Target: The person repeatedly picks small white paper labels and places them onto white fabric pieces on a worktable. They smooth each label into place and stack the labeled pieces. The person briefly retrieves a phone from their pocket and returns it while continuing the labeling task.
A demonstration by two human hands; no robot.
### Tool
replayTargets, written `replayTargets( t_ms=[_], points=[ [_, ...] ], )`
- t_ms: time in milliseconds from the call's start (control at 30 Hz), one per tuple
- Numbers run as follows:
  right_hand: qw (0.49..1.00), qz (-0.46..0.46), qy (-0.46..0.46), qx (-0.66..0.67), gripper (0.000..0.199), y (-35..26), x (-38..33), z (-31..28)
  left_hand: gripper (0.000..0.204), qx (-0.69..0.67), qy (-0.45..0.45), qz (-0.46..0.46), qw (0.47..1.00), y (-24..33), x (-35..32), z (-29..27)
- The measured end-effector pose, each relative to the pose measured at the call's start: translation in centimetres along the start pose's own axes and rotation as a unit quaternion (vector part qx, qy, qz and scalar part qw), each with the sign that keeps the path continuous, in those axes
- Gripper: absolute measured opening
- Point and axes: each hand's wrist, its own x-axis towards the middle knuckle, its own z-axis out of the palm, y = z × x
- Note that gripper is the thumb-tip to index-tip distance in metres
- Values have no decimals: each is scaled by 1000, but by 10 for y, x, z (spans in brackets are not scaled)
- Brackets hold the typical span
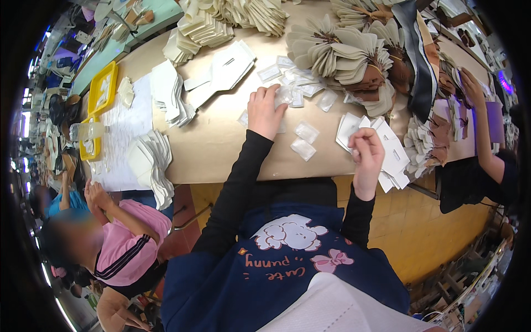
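My left hand [264,110] reaches forward over the brown table [215,144], its fingertips on a small clear packet [285,95] among several scattered ones. My right hand [366,155] is raised near the table's front edge, fingers pinched on a white paper piece [349,128] at the top of a fanned stack of white cut pieces [394,160]. Two more small packets [305,141] lie between my hands.
Fanned bundles of beige cut pieces [345,52] fill the far side. White stacks [152,160] and yellow trays [102,88] sit to the left. A person in pink [124,238] sits at lower left; another person's arm [478,122] works at the right.
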Motion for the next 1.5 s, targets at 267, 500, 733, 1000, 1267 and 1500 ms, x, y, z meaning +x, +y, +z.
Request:
replayTargets(
  t_ms=[267,500,733,1000,1267,1500],
  points=[
    [995,-1,-80,-53,13,6,-6,31,24,-8,36,16,999,-7,-5,2],
    [971,-10,-119,-208,23,21,16,55,16,-83,-7,6,997,-4,-5,-6],
    [956,-30,-113,-269,20,39,57,72,19,-107,6,71,992,14,-18,-28],
    [967,-93,-105,-213,15,28,55,80,31,-31,128,235,963,33,-38,-44],
    [960,59,-190,-199,17,20,59,79,37,-52,146,271,950,29,-40,-49],
    [968,-73,-175,-162,20,33,59,83,32,-26,95,293,951,29,-53,-51]
  ],
)
